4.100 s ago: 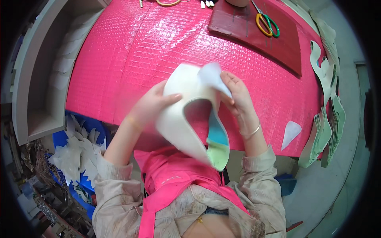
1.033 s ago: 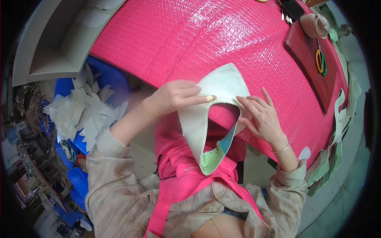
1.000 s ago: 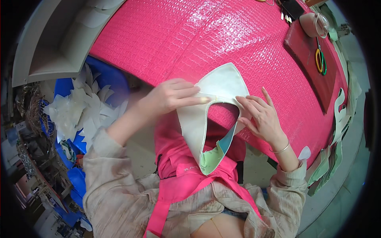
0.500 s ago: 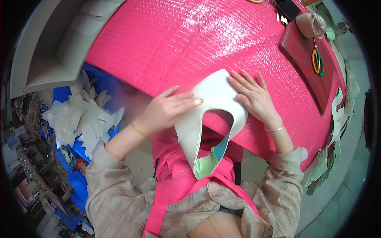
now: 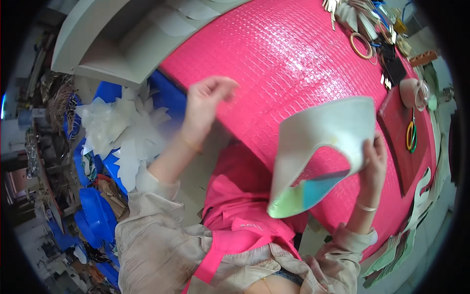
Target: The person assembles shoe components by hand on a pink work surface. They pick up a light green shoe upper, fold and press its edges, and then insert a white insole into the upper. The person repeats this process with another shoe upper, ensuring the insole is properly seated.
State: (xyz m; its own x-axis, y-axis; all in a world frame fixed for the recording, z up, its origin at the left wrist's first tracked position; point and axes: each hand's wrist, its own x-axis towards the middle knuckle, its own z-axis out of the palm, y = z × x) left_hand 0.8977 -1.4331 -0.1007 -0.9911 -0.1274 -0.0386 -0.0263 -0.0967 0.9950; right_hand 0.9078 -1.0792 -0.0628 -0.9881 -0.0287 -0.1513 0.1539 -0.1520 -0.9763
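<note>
Now the right hand (image 5: 373, 159) pinches the edge of a curved white cut piece (image 5: 318, 142), lifted above the pink table cover (image 5: 274, 63). Loosely open and holding nothing, the left hand (image 5: 205, 105) hangs over the cover's edge near the white offcuts (image 5: 117, 132). Seemingly mid-handling; a second grip would steady it.

Pink mat (image 5: 293, 63), white scraps (image 5: 117, 132) w/ blue bin (image 5: 98, 210), maybe scissors (image 5: 410, 136).
</note>
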